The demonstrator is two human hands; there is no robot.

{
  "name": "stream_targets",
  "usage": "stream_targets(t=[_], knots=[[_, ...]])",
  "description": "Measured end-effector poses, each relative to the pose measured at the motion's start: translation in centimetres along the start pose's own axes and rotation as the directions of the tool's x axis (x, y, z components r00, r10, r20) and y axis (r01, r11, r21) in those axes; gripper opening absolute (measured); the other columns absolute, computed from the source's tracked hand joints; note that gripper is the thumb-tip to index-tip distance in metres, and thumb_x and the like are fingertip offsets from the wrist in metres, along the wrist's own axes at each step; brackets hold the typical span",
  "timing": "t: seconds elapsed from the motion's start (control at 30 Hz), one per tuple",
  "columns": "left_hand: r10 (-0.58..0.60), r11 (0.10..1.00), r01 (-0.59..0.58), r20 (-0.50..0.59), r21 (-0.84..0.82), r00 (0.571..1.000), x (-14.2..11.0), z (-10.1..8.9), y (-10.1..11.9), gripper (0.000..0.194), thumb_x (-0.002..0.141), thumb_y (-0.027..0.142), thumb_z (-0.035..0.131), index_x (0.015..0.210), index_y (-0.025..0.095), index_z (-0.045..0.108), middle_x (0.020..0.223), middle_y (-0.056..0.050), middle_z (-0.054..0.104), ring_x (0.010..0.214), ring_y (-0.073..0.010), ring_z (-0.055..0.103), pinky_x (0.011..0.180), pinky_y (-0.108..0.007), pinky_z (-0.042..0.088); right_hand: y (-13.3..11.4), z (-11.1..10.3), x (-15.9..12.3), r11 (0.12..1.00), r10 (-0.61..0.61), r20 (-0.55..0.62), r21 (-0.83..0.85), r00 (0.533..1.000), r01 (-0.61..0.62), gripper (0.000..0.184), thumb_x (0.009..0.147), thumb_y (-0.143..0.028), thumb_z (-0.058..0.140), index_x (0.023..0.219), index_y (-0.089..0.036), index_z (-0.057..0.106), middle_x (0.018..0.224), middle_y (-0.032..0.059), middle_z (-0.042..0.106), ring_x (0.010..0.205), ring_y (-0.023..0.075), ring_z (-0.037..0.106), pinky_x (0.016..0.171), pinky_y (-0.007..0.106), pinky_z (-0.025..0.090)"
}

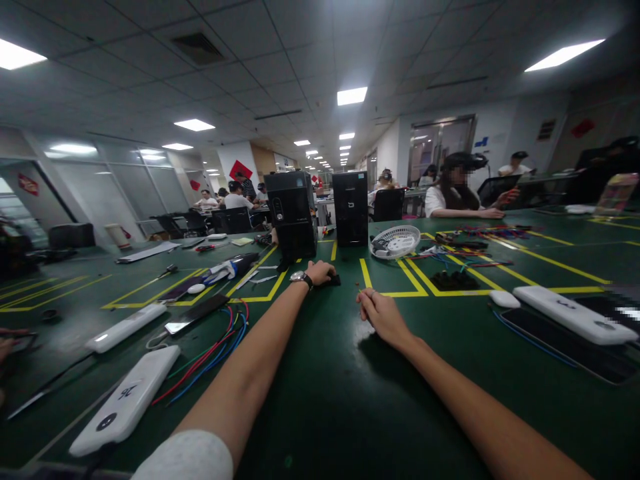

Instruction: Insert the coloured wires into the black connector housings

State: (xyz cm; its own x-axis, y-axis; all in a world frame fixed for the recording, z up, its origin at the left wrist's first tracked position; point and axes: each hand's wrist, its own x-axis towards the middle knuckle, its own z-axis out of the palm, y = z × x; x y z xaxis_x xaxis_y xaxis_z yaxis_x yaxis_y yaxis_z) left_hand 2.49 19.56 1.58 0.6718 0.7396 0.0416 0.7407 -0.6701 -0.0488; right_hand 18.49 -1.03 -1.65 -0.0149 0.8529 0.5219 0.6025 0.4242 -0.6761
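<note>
My left hand, with a watch on its wrist, reaches far forward on the green table. Its fingers are bent down over a small black block lying flat, whose kind I cannot make out. To its right and nearer to me, my right hand is closed in a pinch just above the tabletop. A tiny thin piece with a brownish tip sticks out from its fingertips. Two black computer towers stand upright beyond my hands.
A white plastic basket sits beside the right tower. Coloured wires and a white power bank lie left of my arm. Another power bank lies at right. A co-worker sits across the table.
</note>
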Motion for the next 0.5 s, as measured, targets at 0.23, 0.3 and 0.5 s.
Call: stream_targets(t=[0.23,0.3,0.5], knots=[[0.005,1.0,-0.005,0.012,0.006,1.0,-0.3,-0.3,0.0,0.03,0.081,0.019,0.052,0.107,0.03,0.063,0.116,-0.003,0.062,0.113,-0.0255,0.046,0.095,-0.044,0.031,-0.1,0.2,0.0,1.0,-0.008,0.016,0.01,1.0,0.007,0.03,0.095,-0.033,0.031,0.083,-0.019,0.055,0.053,-0.0048,0.057,0.05,0.0115,0.053,0.059,0.023,0.038],[0.006,1.0,-0.006,0.01,-0.005,1.0,-0.5,-0.3,0.2,0.029,0.082,0.018,0.052,0.106,0.03,0.064,0.114,-0.003,0.062,0.112,-0.0256,0.046,0.095,-0.045,0.031,-0.1,0.2,0.0,1.0,-0.003,0.014,0.011,1.0,0.003,0.031,0.095,-0.034,0.031,0.083,-0.019,0.055,0.053,-0.0048,0.056,0.05,0.0115,0.053,0.06,0.022,0.038],[0.005,0.996,-0.011,-0.07,-0.085,0.998,-1.5,-0.8,0.8,0.028,0.079,0.014,0.057,0.103,0.026,0.065,0.127,-0.006,0.052,0.117,-0.0284,0.042,0.095,-0.045,0.031,0.1,0.2,0.0,0.999,0.044,0.002,0.02,0.999,-0.044,0.031,0.094,-0.035,0.031,0.084,-0.019,0.056,0.052,-0.0046,0.056,0.048,0.0119,0.053,0.057,0.022,0.038]])
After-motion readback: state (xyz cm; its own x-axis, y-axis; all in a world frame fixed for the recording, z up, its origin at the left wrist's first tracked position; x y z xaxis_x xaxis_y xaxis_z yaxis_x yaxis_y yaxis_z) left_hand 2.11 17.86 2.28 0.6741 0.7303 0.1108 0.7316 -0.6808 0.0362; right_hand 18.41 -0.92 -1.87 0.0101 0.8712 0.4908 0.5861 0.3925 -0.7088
